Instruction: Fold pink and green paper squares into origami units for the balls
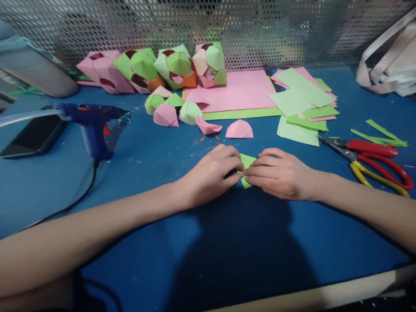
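A small light-green piece of paper [247, 161] lies on the blue table between my two hands, partly covered by their fingers. My left hand [217, 170] has its thumb and fingers closed on the paper's left side. From the other side, my right hand [280, 174] presses its fingers together on the right part of the paper, their tips close to the left hand's thumb. Just beyond the hands sit a pink folded paper piece [239, 129] and a flatter pink folded piece [208, 126]. More folded pieces, green, pink and pale green [190, 113], cluster behind them.
Several folded paper balls [178, 65] line the metal mesh at the back. Pink sheets [242, 91] and loose cut papers [299, 97] lie nearby. At right are red-handled pliers or scissors [373, 149]; at left, a blue glue gun [94, 128], a phone [34, 134] and a bottle [42, 65].
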The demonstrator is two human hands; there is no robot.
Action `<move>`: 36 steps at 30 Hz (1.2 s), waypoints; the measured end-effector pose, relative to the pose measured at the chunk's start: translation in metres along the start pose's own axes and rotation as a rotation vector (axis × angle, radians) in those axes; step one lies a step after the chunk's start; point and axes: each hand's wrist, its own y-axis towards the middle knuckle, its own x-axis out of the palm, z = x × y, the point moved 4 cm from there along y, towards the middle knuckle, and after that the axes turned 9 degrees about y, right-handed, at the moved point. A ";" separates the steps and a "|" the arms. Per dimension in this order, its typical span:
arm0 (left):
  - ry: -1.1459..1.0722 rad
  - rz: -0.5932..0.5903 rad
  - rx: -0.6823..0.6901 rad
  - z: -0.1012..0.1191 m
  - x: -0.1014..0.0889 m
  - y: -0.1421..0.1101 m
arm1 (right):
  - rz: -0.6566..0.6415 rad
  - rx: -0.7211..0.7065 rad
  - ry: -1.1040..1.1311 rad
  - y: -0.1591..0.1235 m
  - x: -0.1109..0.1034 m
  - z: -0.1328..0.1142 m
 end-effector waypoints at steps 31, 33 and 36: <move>-0.048 -0.017 -0.032 -0.001 0.000 0.000 | 0.037 0.029 0.008 -0.001 -0.002 -0.001; -0.040 -0.030 -0.038 0.000 0.000 0.000 | 0.034 0.032 0.000 -0.001 -0.002 -0.001; -0.028 -0.040 -0.043 0.000 0.000 -0.001 | 0.024 0.039 -0.009 0.000 -0.002 -0.001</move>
